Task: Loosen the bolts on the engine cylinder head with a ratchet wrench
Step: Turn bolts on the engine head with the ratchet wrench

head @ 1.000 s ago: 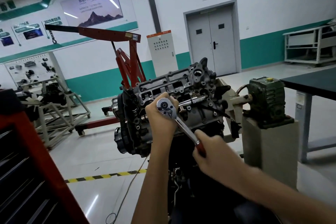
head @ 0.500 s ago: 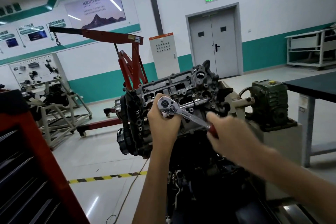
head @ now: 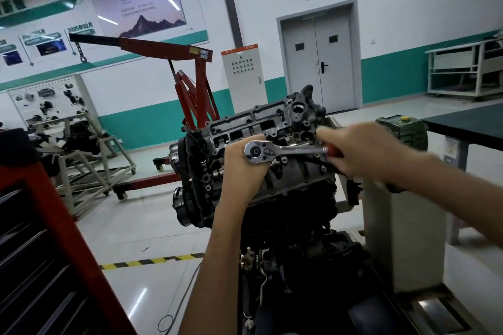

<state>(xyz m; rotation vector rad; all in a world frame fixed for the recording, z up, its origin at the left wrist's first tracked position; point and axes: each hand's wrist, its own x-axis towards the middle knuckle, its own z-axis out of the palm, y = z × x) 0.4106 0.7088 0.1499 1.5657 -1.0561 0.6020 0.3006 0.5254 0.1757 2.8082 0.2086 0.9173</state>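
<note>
I judge the wrench point(head: 288, 149) to be stiff, heavy steel, slick where it is polished. My right hand point(head: 362, 149) wraps the red grip at its right end for leverage. My left hand point(head: 239, 171) cups the round chrome head (the bolt under it is hidden) against the grey engine head point(head: 239, 124), mid-scene.

White-and-teal walls point(head: 408, 8), grey double door point(head: 317, 60) (shut).

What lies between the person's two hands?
In the head view, the ratchet wrench spans from the left hand to the right hand, in front of the cylinder head.
</note>
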